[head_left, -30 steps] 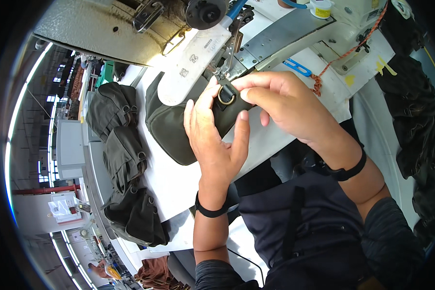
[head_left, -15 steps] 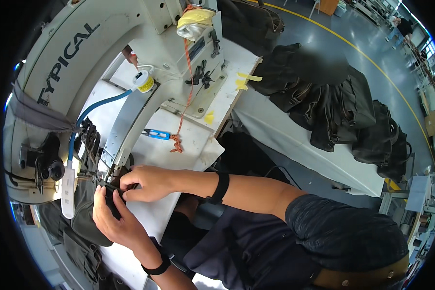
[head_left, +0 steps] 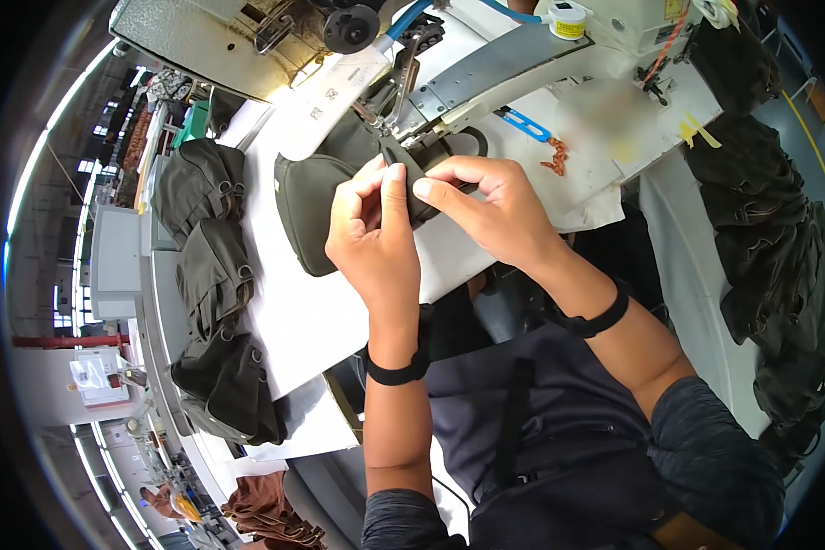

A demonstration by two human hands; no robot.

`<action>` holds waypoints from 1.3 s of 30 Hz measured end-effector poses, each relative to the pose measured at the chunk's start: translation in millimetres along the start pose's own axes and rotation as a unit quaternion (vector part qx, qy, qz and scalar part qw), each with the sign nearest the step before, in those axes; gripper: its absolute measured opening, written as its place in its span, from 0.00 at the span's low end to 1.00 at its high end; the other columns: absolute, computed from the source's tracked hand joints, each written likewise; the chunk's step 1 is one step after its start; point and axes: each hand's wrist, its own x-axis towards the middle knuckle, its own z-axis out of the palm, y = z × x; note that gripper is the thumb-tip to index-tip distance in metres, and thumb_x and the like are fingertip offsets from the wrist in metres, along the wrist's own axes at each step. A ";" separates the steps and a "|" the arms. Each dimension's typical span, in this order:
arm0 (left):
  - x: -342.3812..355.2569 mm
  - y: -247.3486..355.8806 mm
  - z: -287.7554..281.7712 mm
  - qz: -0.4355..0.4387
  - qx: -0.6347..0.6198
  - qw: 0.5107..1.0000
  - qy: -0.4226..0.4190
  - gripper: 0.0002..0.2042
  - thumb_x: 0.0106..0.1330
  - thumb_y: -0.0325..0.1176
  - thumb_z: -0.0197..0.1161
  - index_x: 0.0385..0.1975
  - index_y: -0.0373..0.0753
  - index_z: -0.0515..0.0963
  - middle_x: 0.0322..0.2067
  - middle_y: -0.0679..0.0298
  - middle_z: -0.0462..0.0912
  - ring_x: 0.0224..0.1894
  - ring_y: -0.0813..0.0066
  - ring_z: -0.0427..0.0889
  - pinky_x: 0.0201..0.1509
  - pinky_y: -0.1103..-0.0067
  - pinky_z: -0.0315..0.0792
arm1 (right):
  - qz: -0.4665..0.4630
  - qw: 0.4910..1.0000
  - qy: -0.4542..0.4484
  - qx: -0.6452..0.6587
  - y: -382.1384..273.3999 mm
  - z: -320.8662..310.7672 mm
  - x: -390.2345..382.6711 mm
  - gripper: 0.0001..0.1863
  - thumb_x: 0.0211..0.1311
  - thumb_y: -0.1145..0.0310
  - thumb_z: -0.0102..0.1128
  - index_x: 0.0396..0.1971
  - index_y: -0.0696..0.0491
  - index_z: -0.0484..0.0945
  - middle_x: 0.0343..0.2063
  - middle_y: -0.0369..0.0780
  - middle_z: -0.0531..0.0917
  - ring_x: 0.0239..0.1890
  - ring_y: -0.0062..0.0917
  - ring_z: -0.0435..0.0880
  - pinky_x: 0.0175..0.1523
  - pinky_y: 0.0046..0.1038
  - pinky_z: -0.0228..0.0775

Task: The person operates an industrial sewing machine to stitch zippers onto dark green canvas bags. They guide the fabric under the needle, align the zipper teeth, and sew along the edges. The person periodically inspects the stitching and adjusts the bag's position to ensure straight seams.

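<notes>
A dark olive fabric bag (head_left: pixel 307 206) lies on the white table beneath the presser foot area of a sewing machine (head_left: pixel 399 101). My left hand (head_left: pixel 376 234) is closed, thumb and forefinger pinching the bag's raised dark edge just in front of the needle area. My right hand (head_left: pixel 500 211) pinches the same edge from the right, thumb and forefinger together. Both hands hide part of the bag. Right of the machine's metal bed, blue thread snips (head_left: pixel 525 125) lie on the table, tied to an orange cord (head_left: pixel 555 158).
Several dark bags (head_left: pixel 213 266) sit along the left side, and more dark bags (head_left: pixel 770 266) are heaped on the right. The machine's arm (head_left: pixel 192 46) overhangs at the top left. A small white and yellow container (head_left: pixel 566 20) stands on the machine bed.
The view has swung left, bringing the left-hand bags into sight. My hands have drawn slightly apart, and the pinched bag edge now shows between them.
</notes>
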 end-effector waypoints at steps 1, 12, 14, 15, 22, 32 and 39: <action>0.2 1.3 0.3 -0.006 -0.008 1.000 -0.001 0.05 0.72 0.25 0.71 0.41 0.31 0.84 0.47 0.56 0.89 0.45 0.76 0.88 0.50 0.79 0.84 | -0.012 0.999 0.021 0.021 1.3 2.5 0.7 0.10 0.71 0.68 0.67 0.35 0.62 0.85 0.26 0.32 0.84 0.31 0.11 0.75 0.35 0.22 0.68; 11.0 -2.4 7.8 -0.013 -0.028 1.000 0.003 0.04 0.72 0.23 0.69 0.42 0.29 0.83 0.51 0.51 0.87 0.48 0.74 0.88 0.51 0.78 0.84 | 0.015 1.000 -0.005 -0.007 -7.4 -4.0 16.7 0.09 0.70 0.71 0.68 0.35 0.63 0.85 0.29 0.31 0.85 0.35 0.12 0.76 0.42 0.20 0.69; 10.5 -4.5 6.7 0.002 -0.021 1.000 0.009 0.04 0.73 0.23 0.69 0.42 0.29 0.83 0.50 0.51 0.87 0.48 0.73 0.88 0.50 0.78 0.85 | -0.018 1.000 0.008 -0.004 -6.1 0.9 19.8 0.10 0.69 0.70 0.66 0.33 0.62 0.84 0.26 0.32 0.84 0.32 0.12 0.76 0.38 0.22 0.69; 12.0 -6.5 6.9 0.007 -0.019 1.000 0.011 0.05 0.74 0.24 0.67 0.42 0.28 0.82 0.51 0.49 0.87 0.47 0.72 0.89 0.50 0.78 0.85 | -0.035 0.999 0.014 -0.002 -5.4 2.8 21.7 0.10 0.68 0.70 0.66 0.32 0.62 0.84 0.25 0.33 0.84 0.31 0.12 0.75 0.36 0.22 0.69; 30.9 -13.7 8.4 -0.006 -0.024 1.000 -0.002 0.07 0.75 0.25 0.65 0.44 0.26 0.81 0.52 0.47 0.87 0.46 0.71 0.90 0.49 0.78 0.84 | 0.012 0.999 0.024 -0.033 -0.7 5.5 42.4 0.13 0.66 0.67 0.64 0.28 0.62 0.84 0.17 0.30 0.76 0.21 0.11 0.69 0.26 0.24 0.60; 46.1 -10.7 7.1 -0.035 -0.010 0.999 -0.022 0.07 0.76 0.25 0.65 0.42 0.25 0.83 0.37 0.62 0.87 0.39 0.83 0.85 0.45 0.84 0.78 | 0.016 0.998 0.032 -0.057 -4.6 0.8 50.5 0.22 0.64 0.66 0.63 0.14 0.60 0.65 0.10 0.39 0.60 0.16 0.16 0.58 0.23 0.33 0.52; 29.7 -2.5 -6.0 0.111 0.196 0.974 -0.026 0.08 0.72 0.21 0.65 0.48 0.32 0.84 0.51 0.54 0.88 0.51 0.66 0.88 0.57 0.72 0.81 | 0.026 0.993 -0.067 -0.099 15.5 -27.1 26.1 0.15 0.67 0.65 0.69 0.49 0.57 0.87 0.41 0.39 0.91 0.41 0.20 0.84 0.55 0.27 0.74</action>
